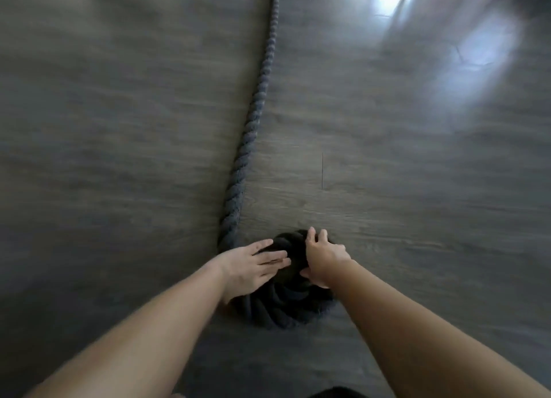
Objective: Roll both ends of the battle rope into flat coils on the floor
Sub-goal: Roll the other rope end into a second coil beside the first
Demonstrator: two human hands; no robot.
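Battle rope (253, 108) coil (286, 305) on floor (119, 129), under both hands. Left hand (250, 266) flat, fingers straight, pressing top. Right hand (323, 257) curled over far edge. Looks heavy, limp, grippy; best gripped at outer wrap.

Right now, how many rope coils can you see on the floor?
1. The coil lies near the bottom middle, under the left hand and right hand. The rope runs away from it out of view, so a second coil may be hidden.
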